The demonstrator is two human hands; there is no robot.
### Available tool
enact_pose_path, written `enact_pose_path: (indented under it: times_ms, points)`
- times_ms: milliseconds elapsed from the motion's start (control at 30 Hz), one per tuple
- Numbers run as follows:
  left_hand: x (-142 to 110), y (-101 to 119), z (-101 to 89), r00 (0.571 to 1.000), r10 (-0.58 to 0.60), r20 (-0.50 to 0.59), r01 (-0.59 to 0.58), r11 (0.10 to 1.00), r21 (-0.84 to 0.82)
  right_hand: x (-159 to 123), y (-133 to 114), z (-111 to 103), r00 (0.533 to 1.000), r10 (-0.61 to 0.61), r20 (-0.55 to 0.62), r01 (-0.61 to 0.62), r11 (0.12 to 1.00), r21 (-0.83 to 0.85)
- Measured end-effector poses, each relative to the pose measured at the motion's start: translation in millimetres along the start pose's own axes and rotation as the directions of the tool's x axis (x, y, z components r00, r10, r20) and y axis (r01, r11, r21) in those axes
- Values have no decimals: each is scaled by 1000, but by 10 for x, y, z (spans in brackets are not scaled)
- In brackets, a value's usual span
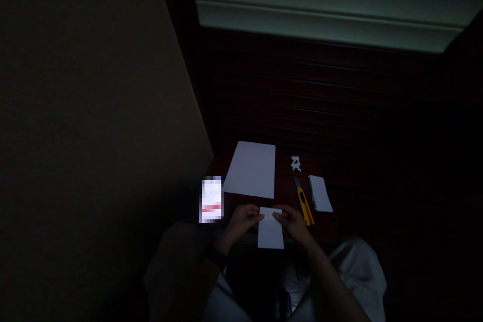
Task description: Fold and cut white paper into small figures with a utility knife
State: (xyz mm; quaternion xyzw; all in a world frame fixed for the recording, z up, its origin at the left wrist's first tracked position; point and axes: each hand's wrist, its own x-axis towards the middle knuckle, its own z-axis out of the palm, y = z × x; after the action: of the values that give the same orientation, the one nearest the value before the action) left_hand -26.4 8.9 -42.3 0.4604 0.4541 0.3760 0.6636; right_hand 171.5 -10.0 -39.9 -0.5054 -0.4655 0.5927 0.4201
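Observation:
Between my two hands is a small white rectangle of paper [270, 234], gripped near its far edge. My left hand [245, 219] pinches its left side, thumb on top and fingers behind. On the opposite side my right hand [294, 222] does the same, its thumb lying on the paper's face. A narrow strip along the far edge looks folded, though the dim light makes this hard to be sure of. Just right of my right hand lies a yellow utility knife [304, 206], its blade end pointing away from me.
A large white sheet [252, 170] lies on the dark table [284, 192] beyond my hands. Small white paper scraps [296, 163] and a stack of white paper [320, 193] are at the right. A bright, pixelated rectangle [211, 199] stands at the left, near the wall [113, 85].

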Motion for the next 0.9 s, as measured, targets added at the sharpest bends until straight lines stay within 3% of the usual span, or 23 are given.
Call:
enact_pose_path:
  times_ms: [400, 900]
  points:
    - [-8, -10, -12, 1000, -6, 9, 6, 1000, -2, 40, 115, -45, 1000, -11, -3, 11, 1000, -12]
    - [-23, 47, -9, 999, -27, 46, 24, 998, 57, 26, 56, -35, 1000, 7, 18, -7, 1000, -12]
